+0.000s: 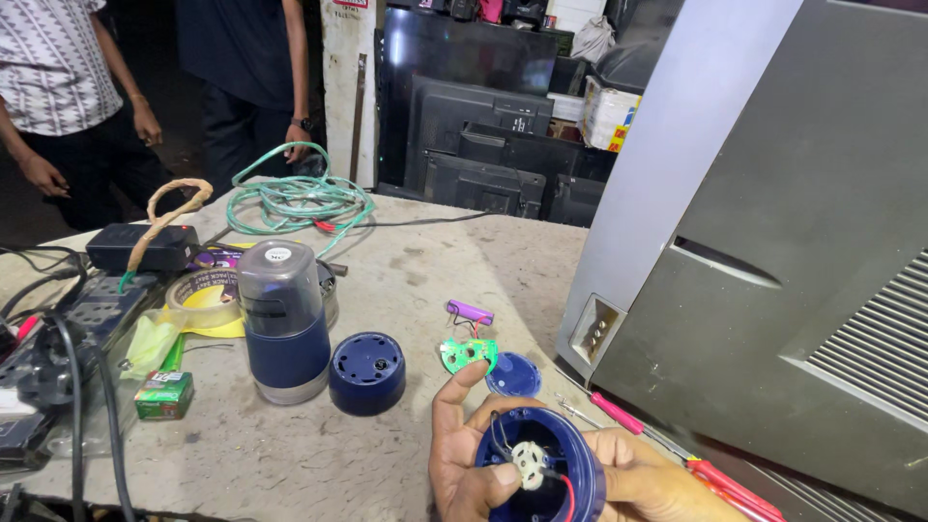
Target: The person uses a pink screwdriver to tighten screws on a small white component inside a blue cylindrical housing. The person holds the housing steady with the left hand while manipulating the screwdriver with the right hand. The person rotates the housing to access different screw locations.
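Cluttered with cables and tape, the grey tabletop (387, 280) lies under both hands: left hand (464, 454) and right hand (648, 483) grip a round blue motor housing (541, 474), its open face showing a white fitting and red wire. Steady support seems wise. Just beyond lie a green circuit board (468, 353) and blue cap (366, 372).

head camera looks down, close over the worktable (290, 454), facing forward.
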Available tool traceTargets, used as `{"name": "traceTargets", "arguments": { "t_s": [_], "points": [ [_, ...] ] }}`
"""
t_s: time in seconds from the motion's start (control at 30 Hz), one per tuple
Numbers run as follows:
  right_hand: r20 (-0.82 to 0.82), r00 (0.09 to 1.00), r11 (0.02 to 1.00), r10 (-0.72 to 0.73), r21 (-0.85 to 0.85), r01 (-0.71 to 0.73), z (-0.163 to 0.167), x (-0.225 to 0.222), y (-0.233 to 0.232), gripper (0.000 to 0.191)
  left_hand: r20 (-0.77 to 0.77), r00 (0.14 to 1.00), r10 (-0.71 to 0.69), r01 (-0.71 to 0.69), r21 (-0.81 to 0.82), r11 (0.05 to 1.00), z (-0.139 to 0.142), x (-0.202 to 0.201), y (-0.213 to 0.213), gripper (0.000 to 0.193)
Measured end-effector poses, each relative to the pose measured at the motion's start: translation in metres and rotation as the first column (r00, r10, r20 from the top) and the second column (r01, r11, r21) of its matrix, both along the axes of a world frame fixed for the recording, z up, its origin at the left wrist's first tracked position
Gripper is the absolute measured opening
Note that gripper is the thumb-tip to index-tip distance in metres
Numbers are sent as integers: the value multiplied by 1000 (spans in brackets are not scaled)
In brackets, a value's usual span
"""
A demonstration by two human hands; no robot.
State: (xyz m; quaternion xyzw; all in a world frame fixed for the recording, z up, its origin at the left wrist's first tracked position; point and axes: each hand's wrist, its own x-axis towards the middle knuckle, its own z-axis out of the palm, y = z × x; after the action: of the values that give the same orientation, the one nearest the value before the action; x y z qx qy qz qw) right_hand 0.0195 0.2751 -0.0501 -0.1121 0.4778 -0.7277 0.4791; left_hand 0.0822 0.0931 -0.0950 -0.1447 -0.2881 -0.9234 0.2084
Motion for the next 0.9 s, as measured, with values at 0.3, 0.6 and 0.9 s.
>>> {"name": "traceTargets", "arguments": {
  "t_s": [0.3, 0.6, 0.9],
  "points": [
    [-931, -319, 816, -175, -319, 482, -23, 27, -15, 24, 76, 993, -93, 24, 634, 773, -47, -31, 18, 57],
    [-994, 41, 822, -99, -59, 566, 0, 33, -22, 37, 458, 814, -358, -41, 659, 751, -35, -21, 6, 52],
    [-540, 827, 824, -155, 391, 410, -3, 24, -16, 30, 304, 935, -184, -36, 597, 801, -49, -19, 4, 44]
  ]
}}
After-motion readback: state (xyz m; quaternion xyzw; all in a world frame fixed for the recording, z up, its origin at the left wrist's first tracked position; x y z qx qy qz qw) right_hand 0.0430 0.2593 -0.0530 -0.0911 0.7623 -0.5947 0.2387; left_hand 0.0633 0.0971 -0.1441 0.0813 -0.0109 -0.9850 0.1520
